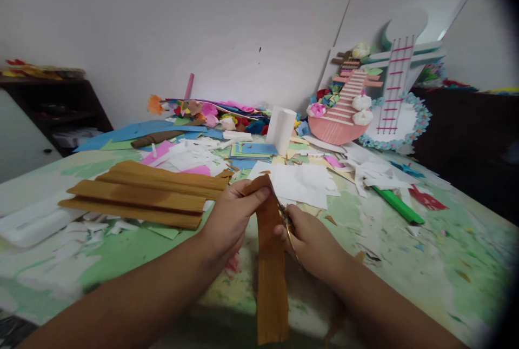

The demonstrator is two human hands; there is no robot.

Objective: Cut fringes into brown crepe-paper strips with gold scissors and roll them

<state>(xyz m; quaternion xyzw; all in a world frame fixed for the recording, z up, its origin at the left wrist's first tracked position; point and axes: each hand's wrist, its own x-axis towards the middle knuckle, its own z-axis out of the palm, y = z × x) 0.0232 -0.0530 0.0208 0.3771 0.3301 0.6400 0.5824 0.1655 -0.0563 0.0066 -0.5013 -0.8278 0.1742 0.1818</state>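
A long strip of brown crepe paper (272, 268) hangs down in front of me, folded over at its top. My left hand (231, 214) pinches that folded top end between thumb and fingers. In my right hand (310, 241) is a pair of scissors (288, 226), its handles partly hidden by the fingers. The blades point up and away along the right edge of the strip, close to the left fingertips. Whether the blades are apart cannot be made out. More folded brown crepe paper (141, 195) lies on the table to the left of my left hand.
White paper scraps (190, 154) and white sheets (304, 181) cover the table's middle. A white paper roll (281, 128) stands behind them. Paper flowers (211, 114) line the wall. Two lute-shaped paper crafts, one pink (338, 127), lean at back right. A green roll (399, 206) lies right.
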